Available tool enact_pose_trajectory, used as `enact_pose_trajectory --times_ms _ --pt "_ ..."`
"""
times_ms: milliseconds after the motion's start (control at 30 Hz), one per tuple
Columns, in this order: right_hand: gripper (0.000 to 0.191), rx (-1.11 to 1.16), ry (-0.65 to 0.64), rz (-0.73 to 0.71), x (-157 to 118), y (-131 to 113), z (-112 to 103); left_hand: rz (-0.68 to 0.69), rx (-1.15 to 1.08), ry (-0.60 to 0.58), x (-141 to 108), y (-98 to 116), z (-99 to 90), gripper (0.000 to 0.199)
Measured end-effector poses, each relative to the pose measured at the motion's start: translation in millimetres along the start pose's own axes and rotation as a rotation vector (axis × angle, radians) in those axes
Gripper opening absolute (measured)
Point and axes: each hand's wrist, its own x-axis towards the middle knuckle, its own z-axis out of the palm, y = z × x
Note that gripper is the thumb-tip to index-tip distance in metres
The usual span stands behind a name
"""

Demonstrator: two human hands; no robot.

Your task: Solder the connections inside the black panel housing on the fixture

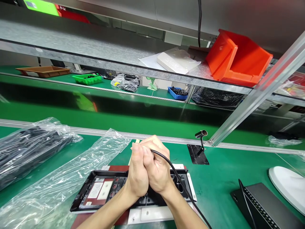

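Observation:
My left hand (pixel 137 173) and my right hand (pixel 157 168) are pressed together, fingers curled and thumbs side by side. A black cable (pixel 172 167) comes out at the thumb tips, passes over my right hand and runs down to the lower right. Both hands are closed on it; its gripped end is hidden inside them. Below my wrists lies a long black plastic housing (pixel 82 190), open side up, with round holes and a white label (pixel 95 190) inside. White fixture blocks (pixel 152 214) on a dark red board border it. My forearms cover its middle.
Clear plastic film (pixel 71 171) and bagged black parts (pixel 30 149) lie at left. A small metal tube on a stand (pixel 201 135), a black slotted box (pixel 267 206) and a white curved object (pixel 287 186) are at right. Above hangs a shelf with an orange bin (pixel 224 60); a metal post (pixel 257 90) slants at right.

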Motion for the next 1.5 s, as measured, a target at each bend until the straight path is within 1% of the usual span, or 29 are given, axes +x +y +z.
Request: enact_pose_trajectory --times_ms 133,267,367,533,600,667,733,833,933,1067,1233,1333,1433,1500 --pt "0.025 -0.004 -0.005 -0.001 1 0 0 -0.019 -0.022 -0.007 0 -1 0.0 0.056" --pt "0.026 0.004 -0.002 -0.008 1 1 0 -0.024 -0.031 -0.007 1 -4 -0.9 0.053" --pt "0.026 0.017 -0.01 0.006 1 1 0 -0.015 0.008 -0.022 2 -1 0.4 0.057" --pt "0.026 0.015 -0.021 0.006 1 1 -1 0.139 -0.023 -0.108 6 12 4.1 0.068" --pt "0.024 0.013 -0.024 -0.005 1 2 -2 0.143 0.014 -0.076 6 12 3.8 0.062" --pt "0.021 0.023 -0.022 -0.011 1 4 -2 0.085 0.063 -0.017 5 9 2.9 0.055" --pt "0.018 0.032 -0.016 -0.01 1 5 -2 0.033 0.093 0.016 5 6 2.5 0.054" --pt "0.02 0.034 -0.015 -0.007 2 6 -2 0.041 0.08 -0.021 6 6 3.4 0.056" --pt "0.022 0.036 -0.017 -0.008 3 5 -2 0.059 0.051 -0.07 8 11 4.7 0.061" --pt "0.023 0.046 -0.019 -0.018 4 3 -1 0.062 0.054 -0.07 9 16 4.7 0.068" --pt "0.023 0.034 -0.011 -0.017 3 5 -1 0.108 0.103 -0.042 10 15 6.2 0.064" --pt "0.022 0.043 0.004 -0.007 2 7 -2 0.15 0.074 -0.08 12 16 8.3 0.062" --pt "0.022 0.047 0.001 0.0 2 8 -3 0.155 0.052 -0.099 13 16 8.6 0.061" --pt "0.023 0.033 -0.005 -0.001 2 8 -3 0.154 0.094 -0.061 12 15 7.7 0.058"
